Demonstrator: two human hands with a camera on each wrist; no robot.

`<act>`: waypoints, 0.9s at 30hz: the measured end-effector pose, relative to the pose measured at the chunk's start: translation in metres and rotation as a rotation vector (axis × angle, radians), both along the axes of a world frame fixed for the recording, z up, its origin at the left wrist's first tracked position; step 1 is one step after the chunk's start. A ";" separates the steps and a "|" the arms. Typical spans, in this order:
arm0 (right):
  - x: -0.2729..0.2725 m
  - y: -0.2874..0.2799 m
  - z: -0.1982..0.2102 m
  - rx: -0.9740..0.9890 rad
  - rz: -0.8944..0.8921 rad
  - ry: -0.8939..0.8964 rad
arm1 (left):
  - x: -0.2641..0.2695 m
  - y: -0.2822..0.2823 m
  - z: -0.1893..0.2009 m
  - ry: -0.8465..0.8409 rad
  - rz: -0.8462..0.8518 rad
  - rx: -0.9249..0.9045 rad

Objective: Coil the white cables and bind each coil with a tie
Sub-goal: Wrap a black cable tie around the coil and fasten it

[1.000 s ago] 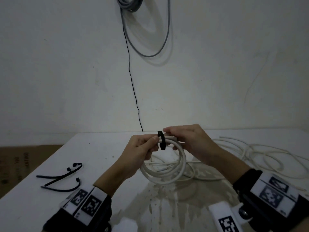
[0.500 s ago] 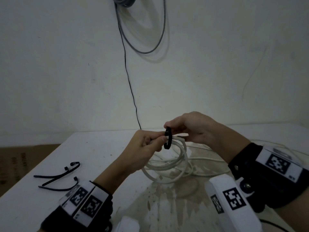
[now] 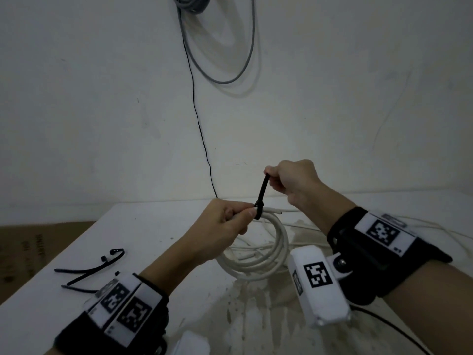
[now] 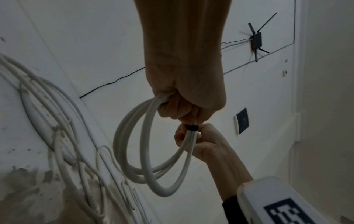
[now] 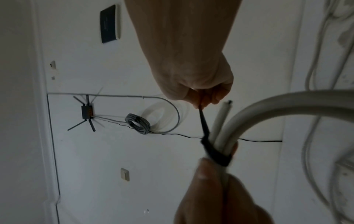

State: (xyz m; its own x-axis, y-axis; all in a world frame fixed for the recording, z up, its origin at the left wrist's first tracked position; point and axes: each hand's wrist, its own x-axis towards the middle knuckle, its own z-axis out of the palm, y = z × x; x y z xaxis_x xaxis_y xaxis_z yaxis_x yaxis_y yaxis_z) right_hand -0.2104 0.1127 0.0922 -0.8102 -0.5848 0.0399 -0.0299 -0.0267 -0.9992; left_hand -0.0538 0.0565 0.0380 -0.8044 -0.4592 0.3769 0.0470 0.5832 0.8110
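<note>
A coil of white cable (image 3: pixel 268 249) hangs above the white table (image 3: pixel 158 226), held at its top by my left hand (image 3: pixel 227 221), whose fingers curl round the bundled turns (image 4: pixel 134 136). A black tie (image 3: pixel 261 198) is looped tight round the bundle (image 5: pixel 218 156) just beside my left fingertips. My right hand (image 3: pixel 289 183) is above and behind, pinching the tie's free tail (image 5: pixel 203 121) and holding it taut upward. One cut cable end (image 5: pixel 228 103) sticks out past the loop.
Loose white cables (image 3: pixel 384 226) sprawl over the table's right and far side. Spare black ties (image 3: pixel 89 267) lie at the left near the table edge. A brown cardboard box (image 3: pixel 30 247) stands beyond that edge. Grey cable (image 3: pixel 225 47) hangs on the wall.
My right hand has risen from the coil's top, drawing the tie's tail up so the loop has closed small round the bundle. The left hand has kept its grip.
</note>
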 end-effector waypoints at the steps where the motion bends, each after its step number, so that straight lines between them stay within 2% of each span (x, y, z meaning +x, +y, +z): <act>1: 0.001 0.001 0.002 -0.012 0.029 -0.015 | 0.001 -0.001 0.001 -0.020 -0.005 0.042; 3: 0.003 0.002 0.005 -0.044 0.087 -0.057 | 0.002 -0.002 0.003 -0.044 -0.040 0.118; 5: 0.005 0.003 0.006 -0.064 0.124 -0.092 | 0.002 -0.002 0.004 -0.071 -0.071 0.117; 10: 0.008 0.002 0.003 -0.012 0.126 -0.074 | 0.000 0.000 0.007 -0.178 -0.120 0.008; 15: 0.007 -0.001 0.003 0.035 0.123 -0.068 | 0.002 0.002 0.016 -0.210 -0.192 -0.074; 19: 0.009 -0.001 -0.001 -0.006 0.125 -0.086 | 0.000 0.002 0.023 -0.244 -0.170 -0.166; 23: 0.010 0.000 -0.005 -0.129 0.203 -0.095 | -0.005 -0.004 0.032 -0.147 -0.142 -0.115; 27: 0.015 0.016 -0.008 0.144 0.476 0.012 | -0.005 -0.012 0.037 -0.016 -0.116 0.038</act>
State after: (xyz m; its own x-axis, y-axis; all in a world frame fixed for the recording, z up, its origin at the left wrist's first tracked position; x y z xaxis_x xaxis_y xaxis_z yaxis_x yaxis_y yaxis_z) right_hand -0.1952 0.1290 0.0841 -0.4522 -0.8899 -0.0607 -0.0596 0.0980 -0.9934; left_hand -0.0587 0.0444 0.0753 -0.8587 -0.3765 0.3477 0.0993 0.5434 0.8336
